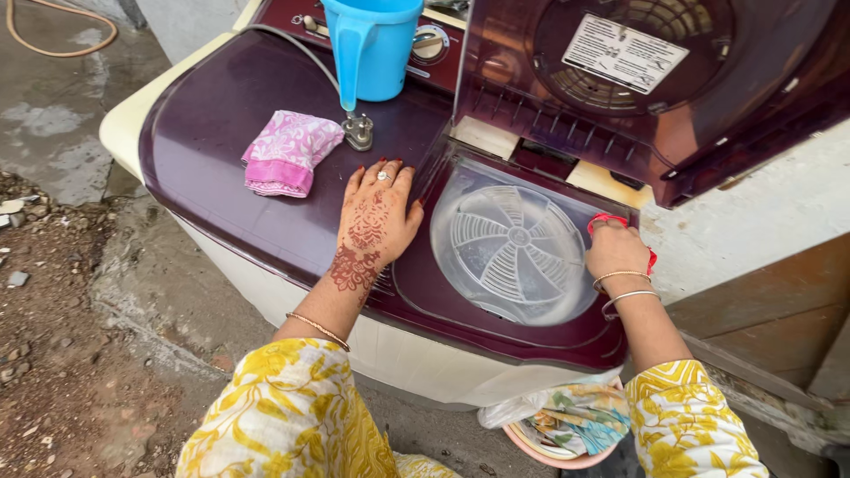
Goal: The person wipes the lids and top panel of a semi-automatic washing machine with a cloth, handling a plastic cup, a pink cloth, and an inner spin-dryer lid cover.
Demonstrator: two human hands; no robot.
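— Where are my hands?
— I see my left hand (376,217) spread flat, holding nothing, on the maroon washer top (212,159) at frame centre. My right hand (614,248), right of centre, pinches a red ring (611,219) beside the clear spinner cover (513,243).

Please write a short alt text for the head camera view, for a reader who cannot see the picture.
A person's left hand rests flat on a maroon twin-tub washing machine, while the right hand holds a red object beside the clear inner spinner cover. The spinner lid stands open; a blue jug and folded pink cloth sit on the closed lid.
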